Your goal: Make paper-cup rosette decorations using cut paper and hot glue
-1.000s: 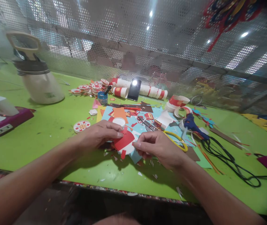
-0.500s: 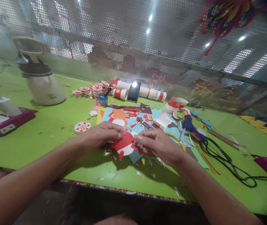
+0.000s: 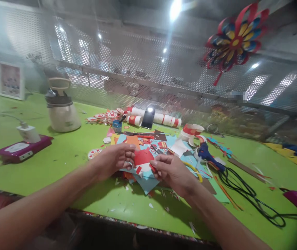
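A round paper piece [image 3: 143, 159], red above and white below with small red tabs at its edge, is up between my hands over the coloured paper. My right hand [image 3: 171, 171] pinches its right edge between thumb and fingers. At the left side, my left hand [image 3: 117, 158] has loosely curled, parted fingers close to the edge; I see no clear grip there. Beneath lie light blue sheets [image 3: 146, 183] and an orange sheet [image 3: 132, 140]. Partly behind my left wrist is a white disc with red shapes [image 3: 94, 153].
Behind the sheets stand a blue jar [image 3: 117, 126], a phone [image 3: 148, 118] and stacked red-white discs [image 3: 109, 116]. To the right are a blue glue gun [image 3: 207, 155] with a black cord [image 3: 247, 190] and yellow scissor handles [image 3: 194, 170]. A purple power strip [image 3: 24, 149] lies left. Paper scraps litter the front.
My left fingers have come off the round paper's left side and loosened. My right hand still pinches the right edge. The camera view has tilted upward.
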`<action>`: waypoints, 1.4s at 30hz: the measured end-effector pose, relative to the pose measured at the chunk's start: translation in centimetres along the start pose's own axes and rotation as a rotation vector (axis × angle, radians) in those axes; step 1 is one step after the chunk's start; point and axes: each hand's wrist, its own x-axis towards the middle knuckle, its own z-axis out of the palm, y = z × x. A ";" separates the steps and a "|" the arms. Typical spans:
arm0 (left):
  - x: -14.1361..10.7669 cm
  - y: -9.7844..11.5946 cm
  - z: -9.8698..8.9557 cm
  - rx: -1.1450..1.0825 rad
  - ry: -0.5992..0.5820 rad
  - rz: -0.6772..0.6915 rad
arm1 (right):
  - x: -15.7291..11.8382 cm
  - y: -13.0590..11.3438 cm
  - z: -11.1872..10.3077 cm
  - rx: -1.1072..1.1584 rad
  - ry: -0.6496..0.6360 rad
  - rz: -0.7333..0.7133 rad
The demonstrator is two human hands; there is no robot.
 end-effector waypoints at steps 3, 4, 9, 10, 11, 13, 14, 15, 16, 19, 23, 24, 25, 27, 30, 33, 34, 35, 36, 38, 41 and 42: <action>0.0 -0.9 0.8 -0.007 0.068 0.036 | 0.2 0.4 0.0 0.041 0.037 -0.058; 0.1 -1.2 1.1 -0.001 0.064 0.048 | 0.3 0.6 0.0 0.046 0.046 -0.066; 0.4 -1.7 2.0 0.029 0.035 0.102 | 0.5 1.0 -0.3 0.069 0.038 -0.115; 0.5 -1.7 2.1 0.028 0.038 0.112 | 0.6 1.0 -0.4 0.078 0.029 -0.123; 0.6 -1.6 2.1 0.025 0.037 0.118 | 0.5 1.0 -0.4 0.083 0.021 -0.130; 0.8 -1.4 2.2 0.019 0.032 0.125 | 0.5 0.9 -0.5 0.082 0.011 -0.137; 0.9 -1.3 2.3 0.015 0.029 0.125 | 0.5 0.8 -0.5 0.075 0.013 -0.138; 1.1 -1.3 2.3 0.012 0.025 0.121 | 0.5 0.8 -0.5 0.066 0.022 -0.139; 1.2 -1.2 2.3 0.011 0.021 0.116 | 0.5 0.8 -0.5 0.059 0.033 -0.138; 1.5 -1.2 2.4 0.011 -0.001 0.114 | 0.7 0.8 -0.5 0.046 0.067 -0.136; 1.7 -1.3 2.5 0.016 -0.018 0.115 | 0.8 1.0 -0.5 0.027 0.101 -0.121; 1.7 -1.3 2.4 0.012 -0.024 0.106 | 0.8 1.0 -0.5 0.023 0.108 -0.108; 1.7 -1.3 2.3 0.005 -0.029 0.097 | 0.8 0.9 -0.4 0.023 0.111 -0.093; 1.7 -1.3 2.0 -0.014 -0.021 0.098 | 0.8 0.8 -0.2 0.025 0.116 -0.072; 1.6 -1.4 1.4 -0.032 0.010 0.134 | 0.7 0.5 0.0 -0.017 0.181 -0.101; 1.6 -1.6 0.9 -0.015 -0.030 0.147 | 0.6 0.2 -0.4 -0.143 0.280 -0.184; 1.7 -1.6 0.7 -0.004 -0.044 0.148 | 0.6 0.1 -0.7 -0.202 0.312 -0.219; 1.7 -1.6 0.6 0.004 -0.052 0.152 | 0.7 0.0 -1.0 -0.270 0.345 -0.253; 1.8 -1.6 0.4 0.009 -0.058 0.159 | 0.7 -0.2 -1.3 -0.343 0.372 -0.282; 1.7 -1.3 0.1 0.014 -0.079 0.182 | 0.9 -0.5 -1.9 -0.473 0.393 -0.336; 1.4 -0.8 0.1 0.031 -0.139 0.206 | 1.1 -0.7 -2.3 -0.519 0.246 -0.440; 1.3 -0.7 0.2 0.039 -0.162 0.210 | 1.2 -0.8 -2.2 -0.494 0.165 -0.464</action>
